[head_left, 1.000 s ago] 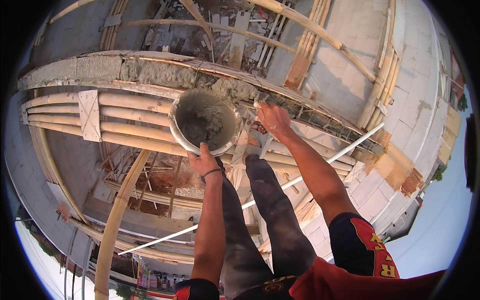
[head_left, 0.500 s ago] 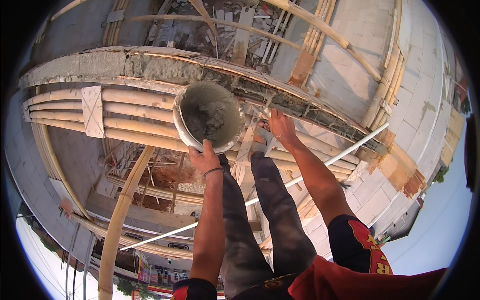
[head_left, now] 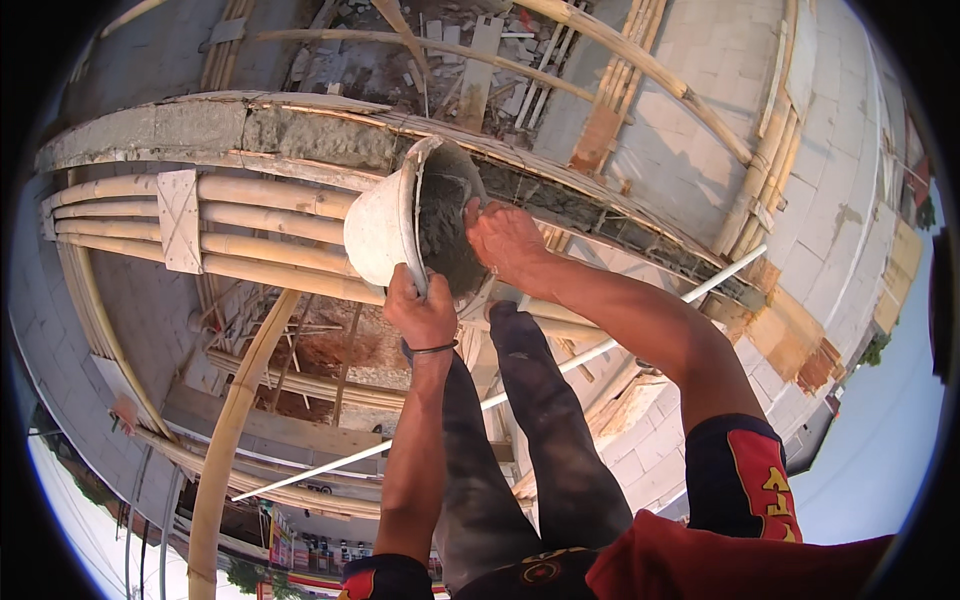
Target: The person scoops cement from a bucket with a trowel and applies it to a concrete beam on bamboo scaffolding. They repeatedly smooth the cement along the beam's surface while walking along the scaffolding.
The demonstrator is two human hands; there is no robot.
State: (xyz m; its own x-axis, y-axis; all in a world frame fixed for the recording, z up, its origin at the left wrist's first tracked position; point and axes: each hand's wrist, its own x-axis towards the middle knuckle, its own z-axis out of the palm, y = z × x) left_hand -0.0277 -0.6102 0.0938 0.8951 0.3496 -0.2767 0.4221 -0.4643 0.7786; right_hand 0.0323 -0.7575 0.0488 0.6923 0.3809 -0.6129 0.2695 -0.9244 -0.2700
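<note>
A pale, mortar-crusted bucket [head_left: 376,236] is tipped on its side above the formwork, its mouth facing right. Grey wet mortar [head_left: 443,228] lines the inside. My left hand [head_left: 420,316] is closed on the near part of the bucket's rim. At the mouth, beside the mortar, my right hand [head_left: 508,242] has its fingers curled; whatever they hold is hidden. Just beyond the bucket runs a long beam form [head_left: 330,140], filled with grey concrete on the left and showing a rough, darker trough on the right.
Bundled bamboo poles [head_left: 270,225], tied by a wooden cross-plate [head_left: 180,222], run under the bucket. A slanting bamboo pole [head_left: 235,430] stands at lower left. A thin white pipe [head_left: 590,362] crosses by my legs. Pale block walls [head_left: 690,150] and rubble [head_left: 450,60] lie below.
The bucket has tipped over from mouth-up to mouth-right, with my left hand still on its rim. My right hand has moved left from the beam form to the bucket's mouth.
</note>
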